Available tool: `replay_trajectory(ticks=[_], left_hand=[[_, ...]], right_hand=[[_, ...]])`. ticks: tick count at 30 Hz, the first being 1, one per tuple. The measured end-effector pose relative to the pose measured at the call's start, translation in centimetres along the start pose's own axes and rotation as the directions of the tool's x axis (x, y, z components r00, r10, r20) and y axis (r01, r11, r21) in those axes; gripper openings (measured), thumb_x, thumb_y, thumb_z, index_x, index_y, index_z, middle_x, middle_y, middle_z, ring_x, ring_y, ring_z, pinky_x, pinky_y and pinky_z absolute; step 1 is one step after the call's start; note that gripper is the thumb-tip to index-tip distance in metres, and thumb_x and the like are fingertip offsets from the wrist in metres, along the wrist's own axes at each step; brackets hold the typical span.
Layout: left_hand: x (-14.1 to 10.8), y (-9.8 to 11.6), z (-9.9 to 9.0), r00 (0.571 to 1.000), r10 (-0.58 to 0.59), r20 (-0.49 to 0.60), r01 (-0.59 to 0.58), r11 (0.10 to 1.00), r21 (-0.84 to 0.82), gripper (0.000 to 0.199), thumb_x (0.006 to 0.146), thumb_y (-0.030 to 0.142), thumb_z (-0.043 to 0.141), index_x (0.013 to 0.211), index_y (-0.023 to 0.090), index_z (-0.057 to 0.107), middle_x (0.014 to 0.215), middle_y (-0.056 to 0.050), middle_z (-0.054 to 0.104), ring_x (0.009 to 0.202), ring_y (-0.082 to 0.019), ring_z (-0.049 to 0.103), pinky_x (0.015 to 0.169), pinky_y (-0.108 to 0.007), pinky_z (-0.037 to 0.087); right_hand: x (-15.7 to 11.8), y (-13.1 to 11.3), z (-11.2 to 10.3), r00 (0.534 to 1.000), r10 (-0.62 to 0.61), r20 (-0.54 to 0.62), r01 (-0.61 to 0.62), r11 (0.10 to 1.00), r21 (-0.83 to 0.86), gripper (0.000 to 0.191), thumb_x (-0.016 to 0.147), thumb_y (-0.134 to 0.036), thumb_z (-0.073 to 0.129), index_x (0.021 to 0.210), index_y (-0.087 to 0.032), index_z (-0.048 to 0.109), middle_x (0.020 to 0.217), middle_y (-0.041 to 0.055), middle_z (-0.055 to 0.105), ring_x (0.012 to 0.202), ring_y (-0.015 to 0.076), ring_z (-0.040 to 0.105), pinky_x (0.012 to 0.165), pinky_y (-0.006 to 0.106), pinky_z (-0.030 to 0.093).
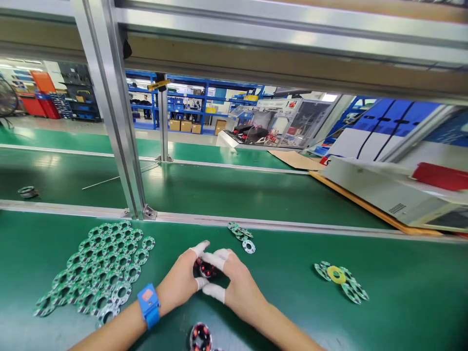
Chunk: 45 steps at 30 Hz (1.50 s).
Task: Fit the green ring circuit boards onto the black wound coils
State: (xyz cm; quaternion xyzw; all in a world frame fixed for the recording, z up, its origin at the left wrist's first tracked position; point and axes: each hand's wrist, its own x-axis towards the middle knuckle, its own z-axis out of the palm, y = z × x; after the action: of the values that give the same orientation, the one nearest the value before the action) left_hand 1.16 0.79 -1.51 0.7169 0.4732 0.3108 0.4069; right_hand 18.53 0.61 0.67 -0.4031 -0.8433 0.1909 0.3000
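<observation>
Between my two hands is a small dark motor stator (pixel 206 269) with red windings. My left hand (pixel 179 280) holds it from the left, with white covers on its fingertips and a blue wrist strap (pixel 149 305) behind it. My right hand (pixel 239 282), also with white fingertip covers, curls round from the right, its fingers closed against the stator's top and near side. The fingers partly hide the stator. A second red-wound stator (pixel 201 336) lies near the bottom edge. To the left of my left hand spreads a large group of green ring-shaped circuit boards (pixel 109 261).
Several ring boards (pixel 249 246) lie beyond my right hand. Farther right, more boards (pixel 353 285) lie with a yellow ring (pixel 336 274). An aluminium post (pixel 113 112) rises from the bench's back rail. A grey cabinet (pixel 387 190) stands at the back right.
</observation>
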Motion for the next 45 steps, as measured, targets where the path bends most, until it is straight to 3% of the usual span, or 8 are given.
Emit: replay_trajectory(ticks=[5, 9, 13, 15, 17, 28, 37, 45], left_hand=[[0.1, 1.0, -0.7, 0.995, 0.081, 0.053, -0.087, 0.990, 0.113, 0.031, 0.065, 0.005, 0.061, 0.094, 0.017, 0.065, 0.093, -0.003, 0.062, 0.086, -0.018, 0.054, 0.079, -0.027, 0.042], [0.1, 1.3, -0.8, 0.997, 0.064, 0.042, -0.070, 0.987, 0.144, 0.030, 0.064, 0.002, 0.055, 0.088, 0.018, 0.066, 0.086, -0.002, 0.062, 0.081, -0.017, 0.054, 0.073, -0.025, 0.041], [0.2, 0.8, -0.6, 0.998, 0.040, 0.040, -0.044, 0.995, 0.090, 0.032, 0.064, 0.008, 0.062, 0.094, 0.018, 0.066, 0.089, -0.002, 0.062, 0.083, -0.018, 0.054, 0.077, -0.026, 0.041], [0.2, 0.5, -0.5, 0.999, 0.028, 0.041, -0.031, 0.997, 0.064, 0.034, 0.064, 0.009, 0.064, 0.097, 0.019, 0.066, 0.093, -0.003, 0.062, 0.085, -0.018, 0.054, 0.080, -0.026, 0.042], [0.2, 0.2, -0.4, 0.999, 0.018, 0.043, -0.020, 0.998, 0.053, 0.035, 0.064, 0.010, 0.064, 0.098, 0.019, 0.066, 0.094, -0.003, 0.061, 0.086, -0.018, 0.054, 0.081, -0.027, 0.042], [-0.2, 1.5, -1.6, 0.989, -0.036, 0.146, 0.022, 0.995, 0.099, 0.037, 0.061, 0.009, 0.059, 0.097, 0.017, 0.064, 0.094, -0.004, 0.061, 0.086, -0.018, 0.055, 0.081, -0.027, 0.044], [-0.6, 2.7, -3.1, 0.997, -0.070, 0.035, 0.067, 0.995, 0.078, 0.061, 0.062, 0.002, 0.042, 0.118, 0.020, 0.054, 0.118, -0.005, 0.056, 0.100, -0.019, 0.052, 0.093, -0.032, 0.041], [-0.5, 3.3, -3.0, 0.999, -0.023, -0.041, 0.025, 0.997, 0.067, 0.045, 0.069, 0.010, 0.047, 0.112, 0.019, 0.058, 0.112, -0.006, 0.058, 0.093, -0.019, 0.054, 0.087, -0.033, 0.044]], right_hand=[[-0.6, -0.4, 0.4, 0.907, -0.406, 0.112, 0.421, 0.866, -0.270, 0.035, 0.093, -0.016, 0.033, 0.078, -0.018, 0.064, 0.067, 0.0059, 0.062, 0.064, 0.0184, 0.052, 0.056, 0.029, 0.042], [-1.6, -1.0, -0.2, 0.829, -0.464, 0.312, 0.544, 0.798, -0.258, 0.031, 0.094, -0.019, 0.034, 0.085, -0.019, 0.063, 0.071, 0.0059, 0.064, 0.067, 0.0182, 0.056, 0.058, 0.028, 0.045], [0.4, 1.4, -2.6, 0.986, -0.117, 0.117, 0.145, 0.952, -0.269, 0.032, 0.092, -0.032, 0.035, 0.099, -0.023, 0.065, 0.088, 0.0055, 0.068, 0.080, 0.0182, 0.061, 0.072, 0.028, 0.049], [2.2, 3.8, -4.1, 0.948, 0.284, -0.143, -0.318, 0.842, -0.436, 0.035, 0.093, -0.030, 0.033, 0.099, -0.022, 0.066, 0.094, 0.0075, 0.067, 0.088, 0.0212, 0.061, 0.079, 0.032, 0.048], [3.6, 6.0, -5.1, 0.906, 0.376, -0.194, -0.422, 0.769, -0.480, 0.031, 0.088, -0.030, 0.042, 0.093, -0.015, 0.069, 0.095, 0.0151, 0.065, 0.091, 0.0285, 0.059, 0.077, 0.039, 0.047], [0.0, 5.0, -5.4, 0.957, 0.288, -0.023, -0.286, 0.931, -0.227, 0.022, 0.071, -0.018, 0.063, 0.092, -0.022, 0.068, 0.099, 0.0064, 0.065, 0.094, 0.0231, 0.058, 0.084, 0.036, 0.047], [0.1, 4.4, -6.0, 0.905, 0.424, -0.028, -0.352, 0.712, -0.608, 0.024, 0.076, -0.035, 0.062, 0.086, -0.015, 0.070, 0.093, 0.0137, 0.066, 0.088, 0.0316, 0.059, 0.074, 0.042, 0.047], [0.1, 4.1, -5.8, 0.888, 0.454, -0.074, -0.452, 0.831, -0.324, 0.012, 0.074, -0.023, 0.057, 0.080, -0.021, 0.068, 0.075, 0.0036, 0.067, 0.066, 0.0206, 0.062, 0.063, 0.032, 0.049]])
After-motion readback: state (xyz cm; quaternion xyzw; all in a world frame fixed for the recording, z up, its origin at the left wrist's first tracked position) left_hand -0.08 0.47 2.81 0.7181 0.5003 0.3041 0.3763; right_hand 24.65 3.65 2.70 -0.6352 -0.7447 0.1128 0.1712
